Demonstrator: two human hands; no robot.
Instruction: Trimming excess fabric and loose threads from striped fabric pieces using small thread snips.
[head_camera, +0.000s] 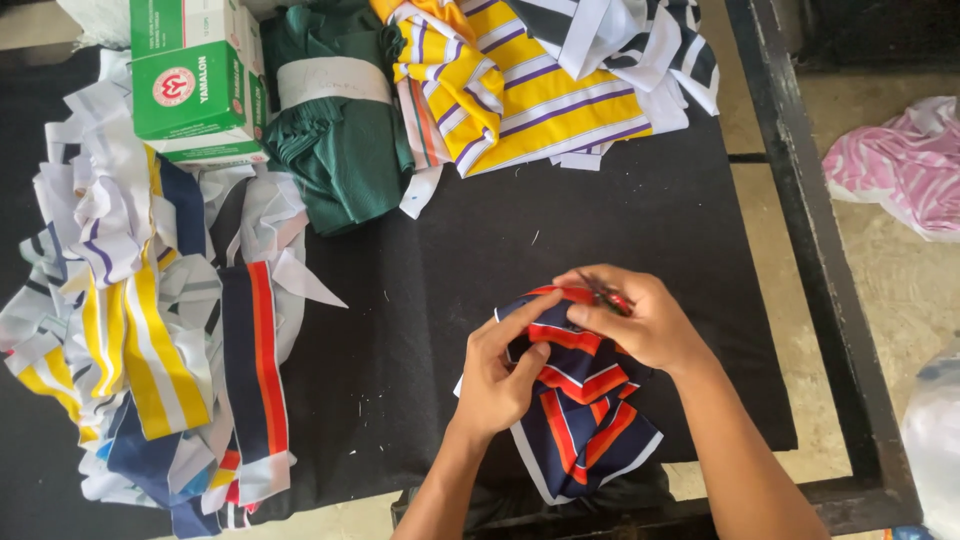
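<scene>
A bunched strip of navy fabric with red and white stripes (580, 410) lies near the front edge of the black-covered table (650, 220), toward its right side, and both hands are on its upper end; the left hand (500, 375) has its fingers curled around a fold, the forefinger stretched along the top of the cloth and pressing it flat; the right hand (640, 320) is closed over what looks like a small red-handled cutter or snips (605, 297), though the blades are hidden between the fingers and I cannot tell whether they are apart or together. The chief risk, as I judge it, is that the left forefinger lies just beside the tool's tip; if the cloth slips or the fold springs, the edge could nick the finger or cut a stripe where no cut is wanted. The strip's lower end reaches close to the front edge; a tug could drag it off. At the left edge lies a heap of cut strips in white, yellow, navy and red (150, 330); at the back, a green and white carton (195, 80) sits touching a folded green fabric with a white band (335, 130), with yellow striped pieces (510, 90) beside it; a pink striped cloth (900, 165) lies on the floor, well apart to the right.
</scene>
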